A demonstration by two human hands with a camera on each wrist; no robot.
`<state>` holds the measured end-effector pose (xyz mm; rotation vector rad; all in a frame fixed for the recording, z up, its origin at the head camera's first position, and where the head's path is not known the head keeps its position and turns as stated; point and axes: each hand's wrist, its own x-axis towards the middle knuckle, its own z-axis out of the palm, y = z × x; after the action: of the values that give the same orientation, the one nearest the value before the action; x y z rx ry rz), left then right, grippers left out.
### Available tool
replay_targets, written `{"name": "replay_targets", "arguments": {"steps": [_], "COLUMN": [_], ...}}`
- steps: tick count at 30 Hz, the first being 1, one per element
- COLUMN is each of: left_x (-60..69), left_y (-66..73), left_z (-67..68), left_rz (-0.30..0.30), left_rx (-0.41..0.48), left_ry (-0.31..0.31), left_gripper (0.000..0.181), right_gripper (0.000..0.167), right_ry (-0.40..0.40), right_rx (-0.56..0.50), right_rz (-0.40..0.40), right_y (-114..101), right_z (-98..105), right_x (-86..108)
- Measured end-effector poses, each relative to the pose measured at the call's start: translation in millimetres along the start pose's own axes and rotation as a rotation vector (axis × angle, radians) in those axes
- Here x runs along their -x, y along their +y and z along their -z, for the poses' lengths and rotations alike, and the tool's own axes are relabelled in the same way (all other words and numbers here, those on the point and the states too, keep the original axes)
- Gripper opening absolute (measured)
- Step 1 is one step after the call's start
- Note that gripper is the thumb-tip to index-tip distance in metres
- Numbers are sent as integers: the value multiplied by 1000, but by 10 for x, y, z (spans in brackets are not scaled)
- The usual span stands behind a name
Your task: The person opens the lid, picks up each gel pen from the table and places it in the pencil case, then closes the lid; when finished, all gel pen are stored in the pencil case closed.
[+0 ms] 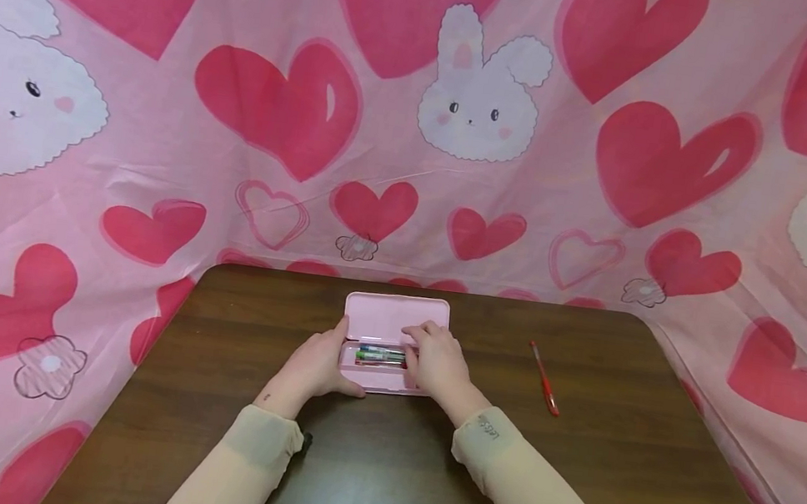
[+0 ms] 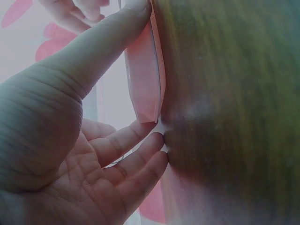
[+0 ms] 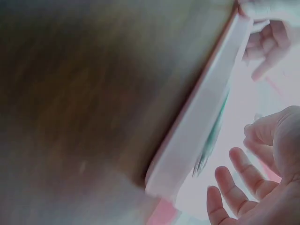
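Note:
A pink pencil case lies on the table with its lid raised at the back. Several pens, with green and blue parts showing, lie inside it. My left hand holds the case by its left end, thumb along the front edge and fingers around the side. Over the right part of the case is my right hand, covering the ends of the pens. In the right wrist view that hand's fingers are spread and loosely bent, with no object visible between them.
A red pen lies slantwise on the brown wooden table, right of the case. Pink cloth with hearts and rabbits hangs behind and at both sides of the table.

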<state>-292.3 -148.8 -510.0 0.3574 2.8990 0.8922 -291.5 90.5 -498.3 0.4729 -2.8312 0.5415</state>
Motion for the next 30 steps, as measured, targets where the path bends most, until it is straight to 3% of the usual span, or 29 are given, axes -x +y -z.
{"name": "replay_targets", "arguments": {"steps": [6, 16, 22, 30], "left_x": [1, 7, 13, 27], "left_y": [20, 3, -5, 4], "left_z": [3, -20, -21, -11], "left_rz": [-2, 8, 10, 17], "left_rx": [20, 15, 19, 22], "left_ry": [5, 0, -1, -8], "left_gripper": [130, 135, 134, 134], "right_gripper": [34, 39, 40, 43], "right_ry": [64, 72, 104, 107], "right_rx": [-33, -41, -64, -14], "right_rz": [-54, -185, -240, -281], "right_y": [235, 574, 782, 1102], "right_z": [128, 239, 302, 425], "right_x": [36, 135, 220, 381]}}
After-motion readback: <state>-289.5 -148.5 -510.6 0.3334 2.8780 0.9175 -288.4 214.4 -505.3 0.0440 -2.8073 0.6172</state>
